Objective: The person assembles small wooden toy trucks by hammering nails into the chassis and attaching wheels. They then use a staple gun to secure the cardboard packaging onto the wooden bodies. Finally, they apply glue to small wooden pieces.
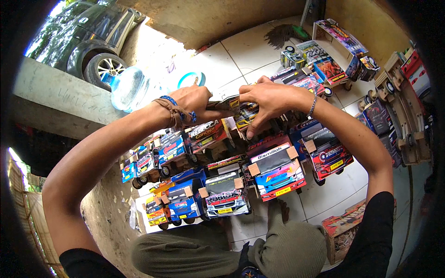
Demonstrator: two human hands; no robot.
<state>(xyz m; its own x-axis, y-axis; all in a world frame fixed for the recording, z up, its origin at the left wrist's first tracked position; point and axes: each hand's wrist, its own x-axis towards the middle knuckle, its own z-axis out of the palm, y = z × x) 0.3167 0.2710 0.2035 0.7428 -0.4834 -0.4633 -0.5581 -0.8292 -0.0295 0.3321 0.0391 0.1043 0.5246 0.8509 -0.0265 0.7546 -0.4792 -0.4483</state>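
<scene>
Both of my hands are on a toy truck (244,118) with a yellow and dark printed front, above the far row of toy trucks. My left hand (197,103) has its fingers curled against the truck's left side. From the right, my right hand (278,99) grips the same truck, thumb low by its front and fingers over the top. Part of the truck is hidden behind my hands. Just below stand a red and dark truck (208,136), a blue and pink truck (277,173), a white and black truck (225,197) and a blue truck (184,201).
More toy trucks (320,60) stand at the far right, near a broom (285,33). Wooden toy bodies (408,111) are stacked by the right wall. A clear blue water jug (130,88) and a blue tape roll (191,79) lie far left. My bent knees (292,250) are near.
</scene>
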